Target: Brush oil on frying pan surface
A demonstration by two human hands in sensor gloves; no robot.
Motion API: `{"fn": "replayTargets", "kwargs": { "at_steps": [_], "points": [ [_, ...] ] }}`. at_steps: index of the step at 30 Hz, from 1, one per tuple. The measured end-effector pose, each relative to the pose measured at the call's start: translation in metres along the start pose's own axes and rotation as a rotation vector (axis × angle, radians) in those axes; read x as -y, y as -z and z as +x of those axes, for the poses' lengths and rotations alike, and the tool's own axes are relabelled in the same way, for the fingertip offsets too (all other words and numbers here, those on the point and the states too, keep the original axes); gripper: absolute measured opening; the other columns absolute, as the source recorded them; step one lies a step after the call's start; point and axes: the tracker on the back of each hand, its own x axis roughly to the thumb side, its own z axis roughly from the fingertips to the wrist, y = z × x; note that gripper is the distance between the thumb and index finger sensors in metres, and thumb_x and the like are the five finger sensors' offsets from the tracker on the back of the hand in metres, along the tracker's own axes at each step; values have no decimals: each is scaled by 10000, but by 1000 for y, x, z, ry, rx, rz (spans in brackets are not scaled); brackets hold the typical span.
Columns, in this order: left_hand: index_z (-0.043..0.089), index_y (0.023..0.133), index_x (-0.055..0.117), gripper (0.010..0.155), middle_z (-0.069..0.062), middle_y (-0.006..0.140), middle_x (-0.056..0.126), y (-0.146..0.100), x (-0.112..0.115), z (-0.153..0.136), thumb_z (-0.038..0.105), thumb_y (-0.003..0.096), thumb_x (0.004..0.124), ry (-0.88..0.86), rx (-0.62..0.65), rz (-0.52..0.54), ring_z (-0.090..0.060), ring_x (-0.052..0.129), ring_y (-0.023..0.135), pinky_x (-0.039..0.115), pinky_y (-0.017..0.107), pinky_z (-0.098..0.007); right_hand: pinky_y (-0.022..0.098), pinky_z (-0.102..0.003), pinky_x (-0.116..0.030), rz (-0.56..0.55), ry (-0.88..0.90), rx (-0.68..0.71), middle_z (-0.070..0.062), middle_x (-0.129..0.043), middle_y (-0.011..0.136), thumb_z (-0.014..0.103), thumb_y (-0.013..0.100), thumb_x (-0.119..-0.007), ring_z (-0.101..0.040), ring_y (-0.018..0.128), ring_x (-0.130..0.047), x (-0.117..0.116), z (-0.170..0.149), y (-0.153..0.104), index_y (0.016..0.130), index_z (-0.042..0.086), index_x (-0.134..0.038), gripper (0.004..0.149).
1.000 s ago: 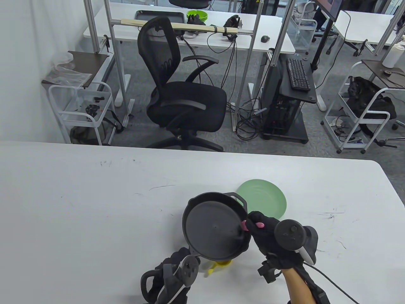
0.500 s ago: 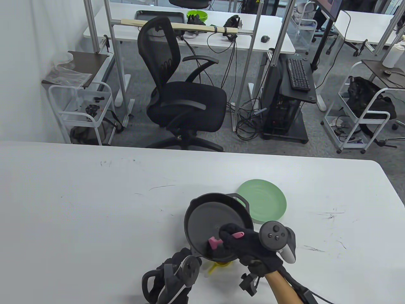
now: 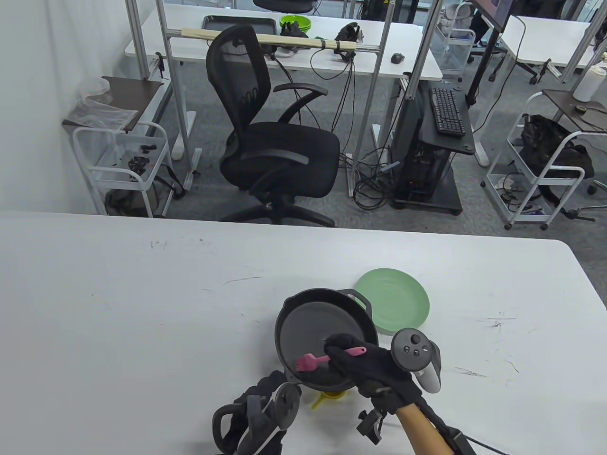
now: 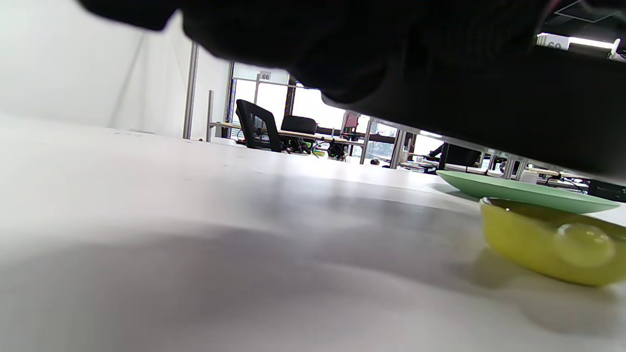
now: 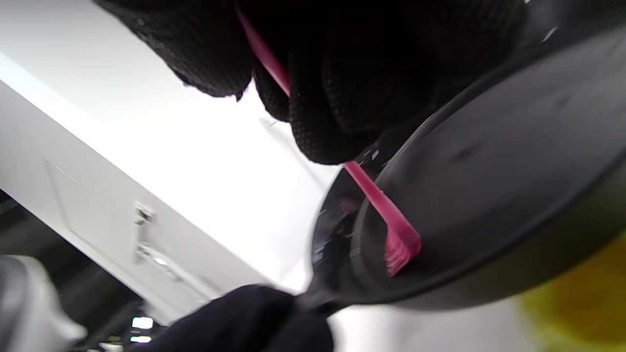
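While gripped — brush (image 3: 310,362) in pan (image 3: 303,332)

**Where everything sits on the counter**

We see the frying pan (image 3: 326,339) near the front edge of the counter (image 3: 142,294), right of centre, lifted off the surface. Behind it and to its right lies a plate (image 3: 396,303), its near-left part hidden behind the pan's rim. Under the pan's near edge sits a small bowl (image 4: 552,244), just in front of the plate in the left wrist view. Our left hand (image 3: 258,417) is at the pan's near-left, on its handle. Our right hand (image 3: 367,362) reaches in from the right over the pan's near-right part, and the brush (image 3: 313,361) runs leftward from it, its head on the pan's inner floor, near the front wall
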Motion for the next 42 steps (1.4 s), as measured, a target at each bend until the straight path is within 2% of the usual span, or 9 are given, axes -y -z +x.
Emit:
{"fn": "replayTargets", "kwargs": {
  "at_steps": [8, 13, 14, 16, 21, 26, 30, 37, 42],
  "points": [
    [130, 879, 843, 606, 26, 461, 990, 0, -1, -1, 579, 480, 758, 2, -4, 4, -130, 969, 215, 861, 182, -362, 322, -379, -832, -109, -217, -126, -197, -983, 659, 417, 624, -754, -289, 464, -938, 35, -10, -8, 945, 127, -764, 434],
    [128, 878, 843, 607, 26, 460, 990, 0, -1, -1, 579, 481, 756, -1, -5, 0, -131, 969, 215, 861, 181, -362, 329, -383, -831, -175, -299, -117, -204, -978, 664, 416, 622, -757, -292, 472, -935, 47, -5, -13, 946, 135, -767, 430],
    [130, 879, 842, 606, 27, 460, 990, 0, -1, -1, 579, 481, 756, -1, -5, 0, -130, 969, 215, 861, 181, -361, 329, -384, -830, -183, -303, -110, -205, -978, 663, 415, 621, -760, -293, 472, -934, 48, -4, -14, 945, 137, -769, 427],
    [131, 879, 842, 606, 27, 461, 990, 0, -1, -1, 580, 481, 755, -1, -5, 2, -129, 969, 215, 861, 181, -361, 324, -383, -832, -246, -431, -89, -198, -985, 651, 414, 616, -768, -289, 463, -938, 50, 5, -17, 935, 145, -783, 418],
    [129, 875, 844, 605, 30, 454, 990, 0, -1, 0, 579, 480, 756, -3, -1, 2, -124, 968, 210, 863, 175, -358, 327, -375, -835, -192, -479, -77, -182, -988, 651, 425, 619, -763, -278, 466, -940, 38, 7, -14, 929, 167, -789, 404],
    [131, 874, 843, 604, 33, 452, 990, 0, -1, -1, 581, 481, 754, -36, -4, -16, -119, 969, 208, 865, 172, -354, 333, -373, -832, -69, -228, -38, -187, -980, 657, 430, 624, -751, -279, 472, -935, 22, 3, -8, 935, 169, -780, 407],
    [132, 875, 843, 605, 36, 452, 990, 0, -1, 0, 582, 482, 751, -28, 4, -13, -117, 969, 208, 866, 173, -352, 343, -371, -831, -9, -102, 11, -183, -973, 671, 435, 627, -740, -277, 485, -931, 4, 7, -4, 944, 170, -764, 415],
    [129, 873, 844, 605, 35, 449, 991, 0, -1, 0, 581, 482, 752, -32, 2, -13, -114, 970, 204, 868, 167, -349, 363, -369, -831, -6, -49, 51, -183, -961, 698, 442, 634, -721, -276, 510, -927, -19, 14, -4, 960, 178, -741, 419],
    [132, 874, 843, 606, 39, 450, 989, -1, -1, 2, 585, 482, 748, -17, 7, 0, -111, 969, 206, 868, 168, -347, 382, -368, -830, 27, 151, 51, -176, -950, 733, 443, 640, -711, -274, 539, -924, -19, 11, -3, 983, 179, -714, 433]
  ]
}}
